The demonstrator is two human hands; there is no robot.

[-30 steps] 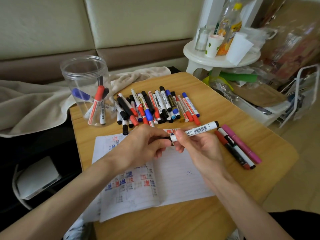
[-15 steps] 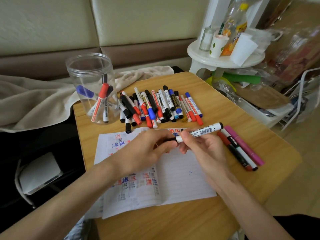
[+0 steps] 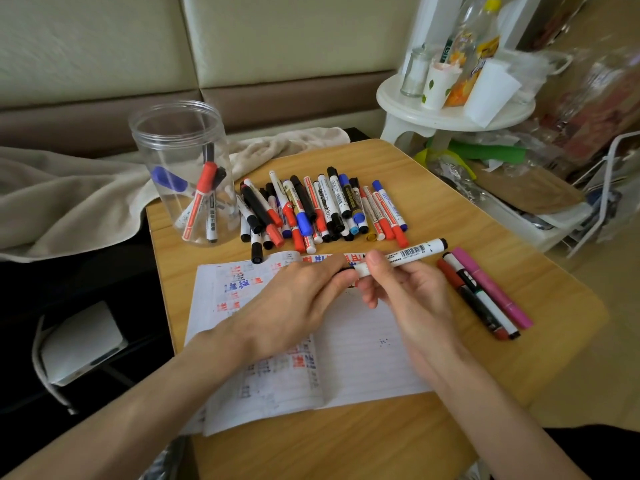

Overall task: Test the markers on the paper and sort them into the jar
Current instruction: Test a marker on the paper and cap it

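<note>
- Two hands meet above the middle of the worktop point(image 3: 450, 202), both clamped on one white marker point(image 3: 408, 253). It has a barcode label, lies nearly level above the paper, and its black end points toward the right edge.
- Left hand point(image 3: 298, 299): fingers curled round the marker's left end, which they hide. Whether the cap is on cannot be told.
- Right hand point(image 3: 412, 299): thumb and fingers pinch the barrel, just beside the left hand's fingertips.
- Paper point(image 3: 363, 348): one lined sheet under both hands, toward the near edge. Red, blue and black scribbles cover its left half and run along its top.
- Three set-aside markers point(image 3: 481, 292): one dark red, one white and black, one pink, lying side by side near the right edge, just right of the paper.
- Marker pile point(image 3: 322, 209): many pens with red, blue and black caps in a rough row toward the far edge, some overlapping.
- Jar point(image 3: 176, 140): clear plastic, no lid on it, upright at the far left corner. Several markers lean inside it, among them a red-capped one point(image 3: 201, 199).
- Beige cloth point(image 3: 69, 195): bunched beyond the left edge.
- White round stand point(image 3: 450, 114): beyond the far right corner, carrying cups and bottles.
</note>
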